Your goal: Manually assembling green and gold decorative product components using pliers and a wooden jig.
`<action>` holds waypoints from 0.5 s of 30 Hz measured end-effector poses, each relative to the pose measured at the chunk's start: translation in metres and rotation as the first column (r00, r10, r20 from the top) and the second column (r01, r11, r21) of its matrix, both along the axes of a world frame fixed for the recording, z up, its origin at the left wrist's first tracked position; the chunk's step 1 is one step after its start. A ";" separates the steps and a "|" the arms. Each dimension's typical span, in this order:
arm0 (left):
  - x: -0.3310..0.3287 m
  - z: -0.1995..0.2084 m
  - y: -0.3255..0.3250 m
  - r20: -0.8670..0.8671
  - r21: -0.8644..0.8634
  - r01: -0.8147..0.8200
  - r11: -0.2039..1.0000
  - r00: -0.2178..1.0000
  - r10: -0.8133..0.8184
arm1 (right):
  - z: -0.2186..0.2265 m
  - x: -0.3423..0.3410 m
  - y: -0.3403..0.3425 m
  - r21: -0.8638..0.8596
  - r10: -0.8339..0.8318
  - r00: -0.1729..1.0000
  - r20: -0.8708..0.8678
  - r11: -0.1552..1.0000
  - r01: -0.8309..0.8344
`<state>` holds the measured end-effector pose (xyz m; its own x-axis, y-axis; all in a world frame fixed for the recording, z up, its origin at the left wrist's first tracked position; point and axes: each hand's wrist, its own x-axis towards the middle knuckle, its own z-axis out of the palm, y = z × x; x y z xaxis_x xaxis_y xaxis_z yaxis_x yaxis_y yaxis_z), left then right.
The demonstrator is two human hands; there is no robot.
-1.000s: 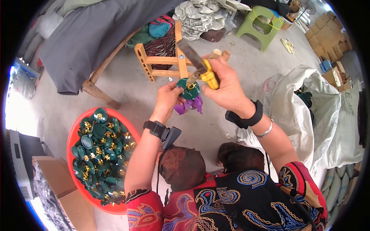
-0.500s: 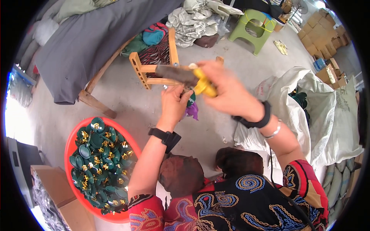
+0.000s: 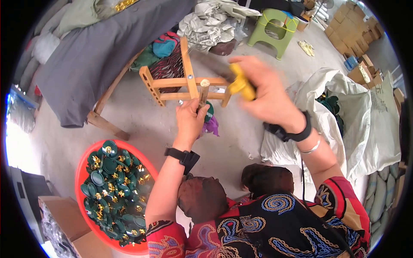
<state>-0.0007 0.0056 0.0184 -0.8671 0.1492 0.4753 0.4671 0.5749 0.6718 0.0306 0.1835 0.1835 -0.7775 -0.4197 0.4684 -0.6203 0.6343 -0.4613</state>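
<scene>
My left hand (image 3: pixel 189 118) is closed around a short wooden stick (image 3: pixel 204 91), its pale cut end pointing up. Just beside those fingers show a dark green round piece (image 3: pixel 209 111) and some purple cloth (image 3: pixel 211 126); whether the hand also grips them is hidden. My right hand (image 3: pixel 270 95) is wrapped around the yellow handle (image 3: pixel 241 84) of a tool with a long dark blade-like part (image 3: pixel 213 64). Motion blurs the tool, so its exact kind is unclear. The blade-like part is raised above the stick, apart from it.
A wooden folding frame (image 3: pixel 174 82) stands just beyond my hands. To the left, a red basin (image 3: pixel 80 170) holds many green and gold pieces. A white sack (image 3: pixel 357 116) with green pieces stands right. Farther off are a green stool (image 3: pixel 275 28) and a cloth-covered table (image 3: pixel 86 73).
My right hand has moved right and lifted the tool away from the stick. The stick's top now shows clearly above my left hand, which stays in nearly the same place. The view has shifted slightly.
</scene>
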 end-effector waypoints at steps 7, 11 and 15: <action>-0.009 -0.009 -0.007 0.070 -0.189 0.074 0.979 0.996 -0.062 | -0.067 -0.013 -0.031 -0.244 -0.021 0.984 0.175 0.968 0.064; 0.014 0.035 -0.033 0.191 0.142 -0.136 0.980 0.976 0.108 | -0.053 0.005 0.010 -0.585 -0.209 0.955 0.210 0.756 0.294; 0.036 0.156 0.043 0.234 0.467 0.188 0.864 0.916 -0.325 | -0.072 0.028 0.055 -0.557 -0.459 0.838 0.296 0.630 0.542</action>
